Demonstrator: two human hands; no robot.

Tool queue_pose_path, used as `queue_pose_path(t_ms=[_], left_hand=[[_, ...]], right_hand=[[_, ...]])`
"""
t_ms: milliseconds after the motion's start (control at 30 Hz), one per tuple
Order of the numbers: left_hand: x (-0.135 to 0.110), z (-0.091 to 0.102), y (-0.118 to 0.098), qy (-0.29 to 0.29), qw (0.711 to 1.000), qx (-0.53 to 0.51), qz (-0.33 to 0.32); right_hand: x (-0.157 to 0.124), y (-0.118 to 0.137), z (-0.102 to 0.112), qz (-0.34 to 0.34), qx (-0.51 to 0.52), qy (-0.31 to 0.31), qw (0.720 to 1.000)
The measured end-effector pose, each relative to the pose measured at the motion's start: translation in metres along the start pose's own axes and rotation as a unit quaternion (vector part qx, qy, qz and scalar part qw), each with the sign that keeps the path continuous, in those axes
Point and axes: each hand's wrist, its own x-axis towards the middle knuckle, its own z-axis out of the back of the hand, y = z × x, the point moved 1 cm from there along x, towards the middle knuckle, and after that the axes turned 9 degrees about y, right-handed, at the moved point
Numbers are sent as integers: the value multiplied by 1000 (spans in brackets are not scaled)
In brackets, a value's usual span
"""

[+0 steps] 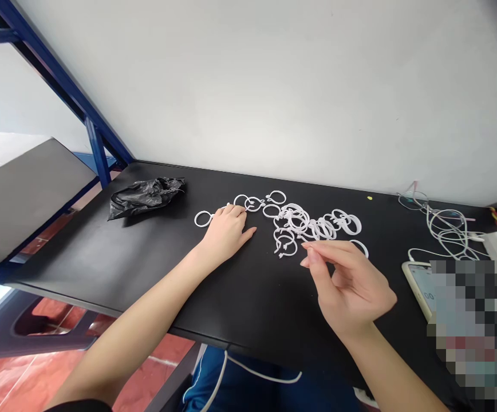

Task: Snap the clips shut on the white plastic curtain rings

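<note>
Left hand (227,232) flat on worktop (154,269), fingers spread, tips touching linked rings (252,203) left of ring pile (312,223). Right hand (347,283) raised just before pile, fingers loosely curled, nothing visibly held. Black bag (145,196) far left of pile.

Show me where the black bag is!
In the head view, the black bag lies at the far left of the table, left of the left hand and the rings.

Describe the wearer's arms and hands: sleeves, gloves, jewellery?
Left hand and right hand are bare: no gloves, rings or watch visible. Left forearm and right forearm are uncovered. A dark fabric edge, likely a short sleeve, shows at the left upper arm.
</note>
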Motion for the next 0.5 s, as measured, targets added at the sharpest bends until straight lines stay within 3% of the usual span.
queue_pose_path(t_ms=[100, 200, 267, 333, 433, 500], left_hand=[[0, 1, 0, -30, 1000, -8, -1], [-3, 8, -6, -135, 989, -26, -59], [-8, 16, -17, -242, 956, -61, -153], [-16, 22, -31, -322, 903, -108, -264], [-24, 25, -49, -386, 855, -124, -323], [-27, 25, -54, -402, 842, -125, -338]], right_hand=[[0, 0, 0, 3, -1, 4, 1000], [-1, 1, 0, 0, -3, 4, 1000], [-1, 1, 1, -17, -4, 3, 1000], [-1, 1, 1, -38, -6, 4, 999], [-1, 3, 1, -47, 0, 9, 999], [0, 4, 1, -37, 3, 14, 999]])
